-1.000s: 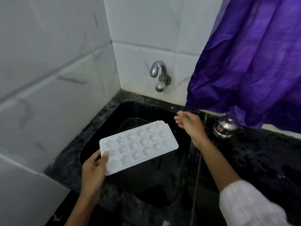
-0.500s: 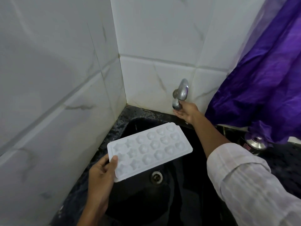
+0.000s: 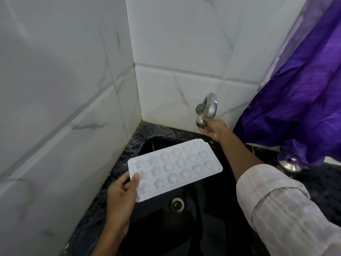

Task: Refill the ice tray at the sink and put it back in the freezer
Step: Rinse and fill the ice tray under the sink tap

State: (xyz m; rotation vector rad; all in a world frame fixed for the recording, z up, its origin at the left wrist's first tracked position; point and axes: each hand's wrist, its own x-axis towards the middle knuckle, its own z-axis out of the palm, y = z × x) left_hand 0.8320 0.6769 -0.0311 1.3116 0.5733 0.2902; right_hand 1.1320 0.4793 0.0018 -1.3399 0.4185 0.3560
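At the sink [image 3: 212, 209] | our left hand [image 3: 121, 193] grips the white ice tray [image 3: 175, 167] by its near corner, over the basin's left side | our right hand [image 3: 212, 128] pinches the tap [image 3: 209, 106] | no water visible; filling and freezer remain.

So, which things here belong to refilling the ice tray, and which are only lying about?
For the job: ice tray, held by the left hand; tap, gripped by the right hand; sink.
Lying about: purple cloth; steel vessel on the counter.
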